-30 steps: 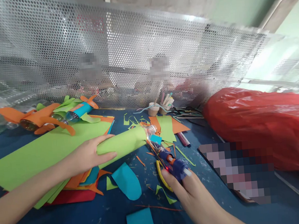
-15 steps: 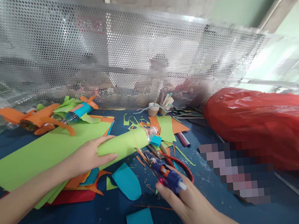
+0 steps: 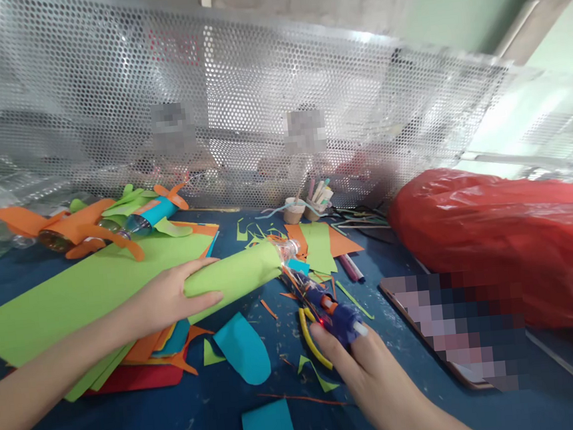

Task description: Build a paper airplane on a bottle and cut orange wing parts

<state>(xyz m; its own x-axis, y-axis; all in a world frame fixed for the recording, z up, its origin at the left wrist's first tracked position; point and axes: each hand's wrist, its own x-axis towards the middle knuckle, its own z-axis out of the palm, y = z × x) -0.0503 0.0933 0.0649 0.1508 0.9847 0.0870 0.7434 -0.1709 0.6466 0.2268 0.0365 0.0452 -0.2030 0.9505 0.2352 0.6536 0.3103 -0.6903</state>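
My left hand (image 3: 173, 297) is closed round a plastic bottle (image 3: 236, 273) wrapped in lime green paper, its clear neck pointing right. In my right hand (image 3: 364, 362) is a blue hot glue gun (image 3: 329, 307) with a lit red light and a white glue stick at its back end. The nozzle end is close to the bottle's neck end; whether it touches cannot be made out. Under the glue gun lie scissors (image 3: 309, 340) with yellow inside the handle loops, partly hidden. A rounded blue paper piece (image 3: 244, 350) lies below the bottle.
Lime green sheets (image 3: 73, 294) and finished-looking paper-covered bottles (image 3: 81, 226) lie at left. Two small cups (image 3: 295, 210) of pens stand by the perforated metal screen (image 3: 256, 97). A red plastic bag (image 3: 500, 243) and a blurred-out phone-like slab (image 3: 458, 340) occupy the right. People sit behind the screen.
The glue gun shifted from the bottle's lower edge, half a second ago, up and right to its neck end, much as it was one second ago. My left hand barely moved.
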